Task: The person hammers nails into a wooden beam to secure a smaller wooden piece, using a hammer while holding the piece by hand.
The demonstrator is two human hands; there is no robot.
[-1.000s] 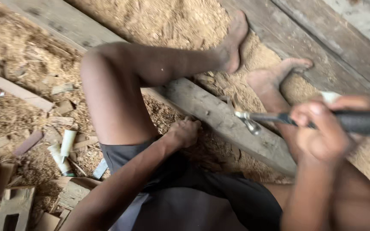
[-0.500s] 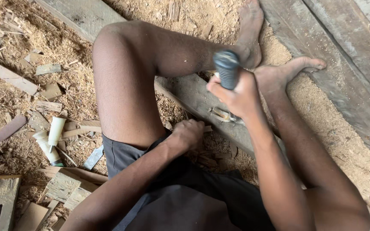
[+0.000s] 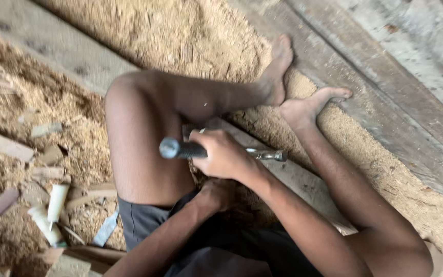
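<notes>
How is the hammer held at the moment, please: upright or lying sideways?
Sideways. The hammer lies roughly level in the right hand, its dark grip end pointing left over the thigh, the metal end pointing right.

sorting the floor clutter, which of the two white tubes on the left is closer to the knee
The upper white tube, tilted nearly upright, lies closer to the bent knee. The lower white tube slants below and left of it, nearer the frame's bottom edge.

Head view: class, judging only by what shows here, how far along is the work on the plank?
Done: thick sawdust and offcuts cover the floor, so much wood is already cut. In hand: the right hand grips a dark-handled metal tool over the plank; the left hand rests low beside it. Left: the hands hide the worked spot, so the remainder cannot be judged.
</notes>
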